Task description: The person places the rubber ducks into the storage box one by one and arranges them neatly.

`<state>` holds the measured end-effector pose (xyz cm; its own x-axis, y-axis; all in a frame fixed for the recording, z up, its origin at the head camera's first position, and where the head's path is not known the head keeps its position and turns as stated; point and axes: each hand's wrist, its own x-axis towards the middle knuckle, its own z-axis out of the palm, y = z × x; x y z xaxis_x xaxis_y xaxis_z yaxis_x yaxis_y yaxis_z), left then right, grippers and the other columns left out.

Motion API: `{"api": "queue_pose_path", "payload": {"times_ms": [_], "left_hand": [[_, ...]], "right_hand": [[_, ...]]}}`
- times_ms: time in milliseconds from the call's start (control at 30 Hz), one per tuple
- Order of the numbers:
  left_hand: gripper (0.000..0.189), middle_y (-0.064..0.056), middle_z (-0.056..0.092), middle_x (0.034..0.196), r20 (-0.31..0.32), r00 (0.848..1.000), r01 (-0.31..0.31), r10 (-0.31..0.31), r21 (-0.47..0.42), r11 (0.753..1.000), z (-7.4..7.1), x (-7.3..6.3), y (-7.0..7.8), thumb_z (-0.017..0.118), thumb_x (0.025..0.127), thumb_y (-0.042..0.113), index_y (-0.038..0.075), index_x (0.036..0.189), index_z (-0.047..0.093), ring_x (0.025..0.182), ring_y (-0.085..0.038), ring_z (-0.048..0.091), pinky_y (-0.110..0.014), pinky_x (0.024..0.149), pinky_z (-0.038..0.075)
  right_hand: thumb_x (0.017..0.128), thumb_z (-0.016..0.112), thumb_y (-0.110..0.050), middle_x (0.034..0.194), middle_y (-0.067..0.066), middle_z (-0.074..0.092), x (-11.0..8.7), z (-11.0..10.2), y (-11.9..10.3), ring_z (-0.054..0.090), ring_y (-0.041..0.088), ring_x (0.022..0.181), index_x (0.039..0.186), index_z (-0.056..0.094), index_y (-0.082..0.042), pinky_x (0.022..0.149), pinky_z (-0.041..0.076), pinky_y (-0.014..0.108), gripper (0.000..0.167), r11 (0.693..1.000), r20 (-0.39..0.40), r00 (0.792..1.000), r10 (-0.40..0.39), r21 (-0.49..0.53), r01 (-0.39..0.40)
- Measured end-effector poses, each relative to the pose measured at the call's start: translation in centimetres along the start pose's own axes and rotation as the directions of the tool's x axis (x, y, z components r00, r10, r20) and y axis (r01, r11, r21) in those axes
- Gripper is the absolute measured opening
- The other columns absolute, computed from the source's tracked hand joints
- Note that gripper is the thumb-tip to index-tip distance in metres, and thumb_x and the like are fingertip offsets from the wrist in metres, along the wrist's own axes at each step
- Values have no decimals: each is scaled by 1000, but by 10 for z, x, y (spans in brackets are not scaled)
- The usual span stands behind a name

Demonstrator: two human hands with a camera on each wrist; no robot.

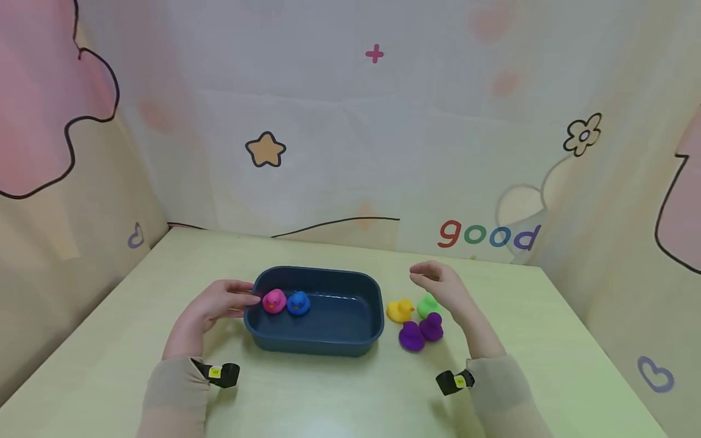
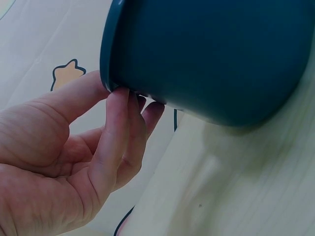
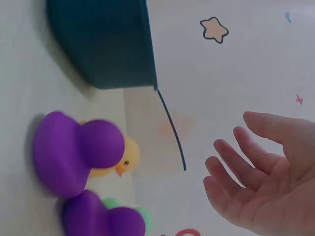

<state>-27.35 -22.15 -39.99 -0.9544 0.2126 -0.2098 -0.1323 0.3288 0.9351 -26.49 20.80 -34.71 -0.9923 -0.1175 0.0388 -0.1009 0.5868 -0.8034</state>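
A dark blue basin (image 1: 328, 347) stands on the table, with a pink rubber duck (image 1: 274, 301) and a blue rubber duck (image 1: 298, 303) inside at its left end. My left hand (image 1: 221, 304) pinches the basin's left rim, and the left wrist view shows its fingers (image 2: 118, 113) against the outer wall. To the right of the basin sit a yellow rubber duck (image 1: 400, 311), a green rubber duck (image 1: 428, 305) and two purple rubber ducks (image 1: 411, 337). Above them hovers my right hand (image 1: 443, 287), fingers loosely bent with nothing in them; it partly hides the green duck.
The pale wooden table (image 1: 306, 395) ends at a printed cloth backdrop (image 1: 339, 176) behind the basin. Similar cloth hangs along the left and right sides. Black wrist cameras (image 1: 223, 375) sit on both wrists.
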Motion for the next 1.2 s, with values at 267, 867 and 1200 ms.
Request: {"api": "queue_pose_path", "payload": {"times_ms": [267,867,1200], "left_hand": [[61,-30,50,137,-7,1000,19,-19,25,1000,-3,0,1,66,93,21,-10,140,42,99,-21,65,-32,87,57],[62,-31,49,138,4,1000,27,-27,36,999,-1,-2,4,65,94,22,-10,141,41,100,-23,65,-31,87,57],[63,-30,49,138,14,1000,26,-26,32,999,0,0,2,66,93,23,-10,141,40,100,-21,65,-31,88,57]], "right_hand": [[97,57,-35,132,22,56,-12,-5,22,52,39,122,132,52,3,106,41,57,51,998,2,998,66,-24,-66],[93,65,-21,132,25,55,-22,-4,62,54,37,116,131,53,6,95,48,46,48,981,31,981,193,-6,-192],[85,72,-15,130,26,56,-29,-8,71,55,36,115,131,55,6,94,48,45,54,978,84,975,208,-21,-207]]}}
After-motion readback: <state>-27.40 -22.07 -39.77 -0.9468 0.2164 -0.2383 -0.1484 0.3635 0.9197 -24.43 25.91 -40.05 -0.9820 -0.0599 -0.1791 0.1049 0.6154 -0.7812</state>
